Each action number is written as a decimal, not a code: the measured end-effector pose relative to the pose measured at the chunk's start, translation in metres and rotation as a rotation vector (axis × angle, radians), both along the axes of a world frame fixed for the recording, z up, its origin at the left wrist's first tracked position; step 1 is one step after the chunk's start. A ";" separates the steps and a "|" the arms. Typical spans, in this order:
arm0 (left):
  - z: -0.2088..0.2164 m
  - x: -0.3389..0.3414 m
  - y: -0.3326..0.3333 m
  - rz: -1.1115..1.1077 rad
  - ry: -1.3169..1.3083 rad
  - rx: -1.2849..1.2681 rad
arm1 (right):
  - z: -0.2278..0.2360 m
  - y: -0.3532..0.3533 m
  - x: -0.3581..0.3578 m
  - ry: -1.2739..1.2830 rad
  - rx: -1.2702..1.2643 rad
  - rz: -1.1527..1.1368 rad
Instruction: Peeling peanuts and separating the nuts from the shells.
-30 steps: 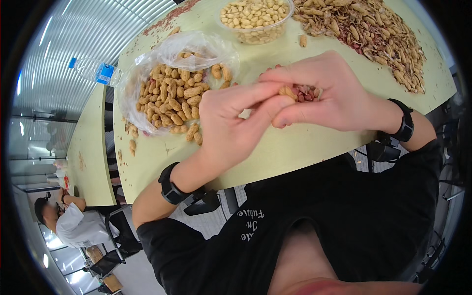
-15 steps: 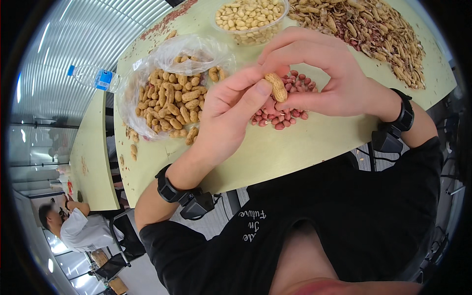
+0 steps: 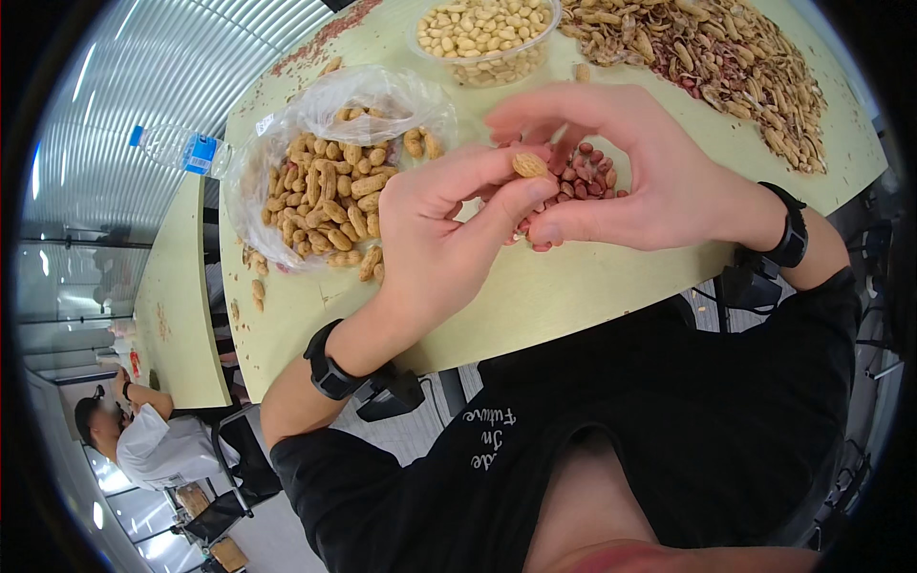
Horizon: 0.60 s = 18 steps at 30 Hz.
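One tan peanut [image 3: 529, 165] sits pinched between the thumb and forefinger of the left hand [image 3: 454, 224], above the table [image 3: 535, 296]. Its near end pokes up past the thumb tip; whether its shell is whole or cracked, I cannot tell. The other fingers of that hand curl behind, mostly hidden.

The right hand [image 3: 645, 172] is open in a rounded C, thumb and forefinger well apart. Its forefinger arches beyond the peanut and its thumb points in just below the left thumb. The lower fingers curl in near the peanut, but I cannot tell whether they touch it.

Through the gap in that C, a pile of red-skinned nuts [image 3: 585, 177] shows on the table, partly covered by the hands. Each wrist wears a black strap, one on the left [image 3: 331, 363] and one on the right [image 3: 791, 229].

To the left of the hands lies a clear plastic bag [image 3: 250, 205] with many unshelled peanuts [image 3: 325, 191] in it. Beyond the hands stands a clear tub [image 3: 541, 55] of pale peeled nuts [image 3: 482, 38], and to its right spreads a large heap of broken shells [image 3: 712, 62]. A clear bottle [image 3: 181, 151] with a blue cap lies beside the bag.
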State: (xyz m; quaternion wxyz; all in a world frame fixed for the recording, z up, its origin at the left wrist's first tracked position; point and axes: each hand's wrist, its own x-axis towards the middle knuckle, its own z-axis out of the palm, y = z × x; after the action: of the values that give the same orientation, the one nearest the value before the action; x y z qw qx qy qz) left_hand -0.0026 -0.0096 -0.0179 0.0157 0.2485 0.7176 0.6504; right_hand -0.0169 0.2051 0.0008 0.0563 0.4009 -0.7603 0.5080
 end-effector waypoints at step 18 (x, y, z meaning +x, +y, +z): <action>0.014 0.007 -0.001 0.027 0.591 -0.310 | -0.002 -0.001 0.014 0.132 0.047 0.013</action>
State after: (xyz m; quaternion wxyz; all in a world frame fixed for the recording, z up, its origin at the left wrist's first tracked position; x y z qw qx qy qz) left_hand 0.0044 -0.0102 -0.0039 -0.1642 0.4113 0.7848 0.4336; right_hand -0.0026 0.2039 -0.0015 0.0937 0.4398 -0.7640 0.4628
